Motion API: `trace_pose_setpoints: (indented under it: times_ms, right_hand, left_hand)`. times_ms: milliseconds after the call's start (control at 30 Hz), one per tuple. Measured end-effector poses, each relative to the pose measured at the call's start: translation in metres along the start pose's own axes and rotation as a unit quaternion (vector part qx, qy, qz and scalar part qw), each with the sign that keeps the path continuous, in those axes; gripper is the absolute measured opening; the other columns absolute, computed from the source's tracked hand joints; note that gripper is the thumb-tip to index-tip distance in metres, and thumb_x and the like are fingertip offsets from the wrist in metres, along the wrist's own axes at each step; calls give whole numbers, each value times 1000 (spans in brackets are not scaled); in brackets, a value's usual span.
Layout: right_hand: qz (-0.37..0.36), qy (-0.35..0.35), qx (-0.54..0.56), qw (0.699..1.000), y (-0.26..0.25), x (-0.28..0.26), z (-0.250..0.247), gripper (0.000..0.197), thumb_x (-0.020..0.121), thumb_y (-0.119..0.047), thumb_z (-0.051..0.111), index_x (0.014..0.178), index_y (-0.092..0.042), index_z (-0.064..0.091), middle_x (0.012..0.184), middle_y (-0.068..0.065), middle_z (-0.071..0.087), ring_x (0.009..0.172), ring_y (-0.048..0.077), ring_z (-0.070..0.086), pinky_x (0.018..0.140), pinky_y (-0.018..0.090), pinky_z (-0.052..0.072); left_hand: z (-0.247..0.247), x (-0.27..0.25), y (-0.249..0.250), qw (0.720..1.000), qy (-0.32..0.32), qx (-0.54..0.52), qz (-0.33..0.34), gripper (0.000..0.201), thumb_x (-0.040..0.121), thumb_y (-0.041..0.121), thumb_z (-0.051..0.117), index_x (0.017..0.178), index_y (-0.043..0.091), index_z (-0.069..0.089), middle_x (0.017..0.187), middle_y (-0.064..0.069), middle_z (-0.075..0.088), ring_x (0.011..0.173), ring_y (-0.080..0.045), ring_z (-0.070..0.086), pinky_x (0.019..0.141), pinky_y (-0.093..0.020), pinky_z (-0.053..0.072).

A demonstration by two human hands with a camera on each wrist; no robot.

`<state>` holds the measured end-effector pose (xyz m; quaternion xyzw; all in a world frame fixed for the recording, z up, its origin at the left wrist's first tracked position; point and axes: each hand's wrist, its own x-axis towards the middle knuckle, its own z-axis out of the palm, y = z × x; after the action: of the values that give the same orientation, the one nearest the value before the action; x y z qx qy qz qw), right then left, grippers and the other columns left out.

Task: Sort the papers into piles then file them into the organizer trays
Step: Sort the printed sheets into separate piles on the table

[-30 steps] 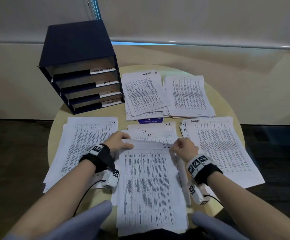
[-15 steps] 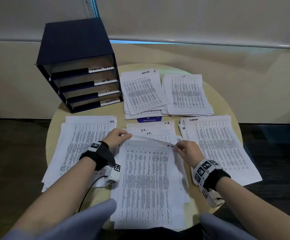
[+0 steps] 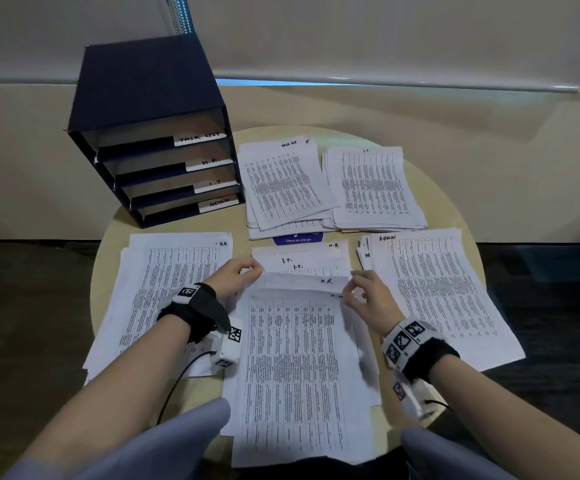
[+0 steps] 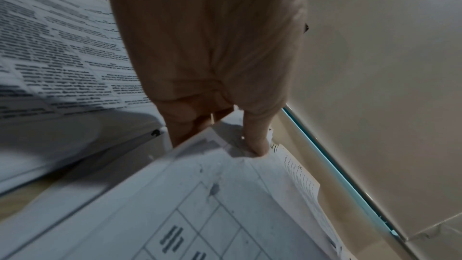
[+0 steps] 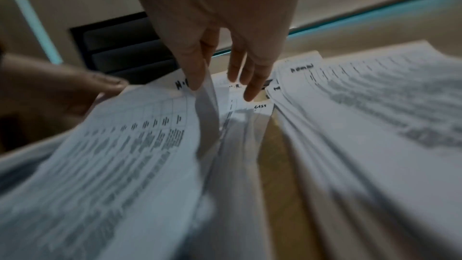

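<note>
A dark blue organizer (image 3: 150, 133) with four labelled trays stands at the table's back left. Sorted piles lie around: "Task list" (image 3: 281, 185), "I.T." (image 3: 373, 188), "H.R." (image 3: 164, 289) at left, "Admin" (image 3: 433, 292) at right. In the middle lies a mixed pile. Its top sheet (image 3: 299, 358), marked "H.R.", has its far edge lifted. My left hand (image 3: 236, 275) pinches that sheet's far left corner, thumb (image 4: 255, 139) on top. My right hand (image 3: 364, 292) pinches the far right corner between thumb and forefinger (image 5: 197, 70), with the other fingers straight.
The round beige table (image 3: 226, 223) is nearly covered with paper. A purple sticker (image 3: 298, 239) shows between the back piles and the middle pile. Behind the table runs a beige wall with a window blind above. Dark floor surrounds the table.
Both hands have raised the far edge of the top sheet off the middle pile, so it now curls upward. The right hand has shifted slightly right and back.
</note>
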<state>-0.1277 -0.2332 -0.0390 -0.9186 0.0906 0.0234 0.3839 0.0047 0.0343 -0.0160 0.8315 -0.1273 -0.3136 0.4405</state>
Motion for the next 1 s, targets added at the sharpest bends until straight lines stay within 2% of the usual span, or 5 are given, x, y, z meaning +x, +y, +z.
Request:
trace_pose_setpoints:
  times_ms: [167, 400, 533, 767, 1000]
  right_hand:
    - [115, 37, 145, 982, -5, 12, 1, 9, 86, -12, 60, 78, -16, 57, 88, 8, 65, 82, 18, 59, 78, 38, 51]
    - [93, 25, 94, 991, -4, 12, -18, 15, 89, -8, 55, 99, -18, 50, 84, -1, 61, 72, 13, 60, 59, 20, 47]
    - [88, 11, 44, 995, 4, 13, -20, 20, 88, -7, 54, 100, -23, 55, 75, -3, 59, 68, 15, 56, 59, 23, 44]
    - [70, 7, 8, 997, 4, 30, -10, 14, 82, -9, 64, 77, -21, 63, 134, 4, 44, 126, 21, 35, 109, 45, 28]
    - [66, -17, 44, 997, -4, 31, -3, 18, 85, -3, 57, 82, -20, 60, 86, -7, 60, 87, 15, 58, 73, 20, 42]
  left_hand:
    - [8, -6, 15, 995, -31, -92, -25, 13, 100, 14, 48, 90, 7, 53, 47, 13, 44, 32, 0, 31, 34, -14, 26]
    - [16, 38, 8, 972, 70, 222, 26, 23, 97, 14, 43, 115, 17, 57, 125, -4, 49, 118, -21, 46, 104, -37, 37]
    - [26, 47, 12, 944, 69, 321, 33, 35, 94, 19, 43, 128, 23, 50, 135, 0, 45, 126, -21, 35, 104, -43, 33]
    - [34, 25, 19, 961, 79, 236, 117, 17, 94, 39, 50, 100, 34, 65, 109, 14, 51, 109, -11, 41, 98, -35, 35]
    - [31, 42, 19, 950, 56, 295, 86, 25, 97, 40, 42, 90, 32, 64, 147, 0, 37, 140, -21, 25, 117, -48, 0]
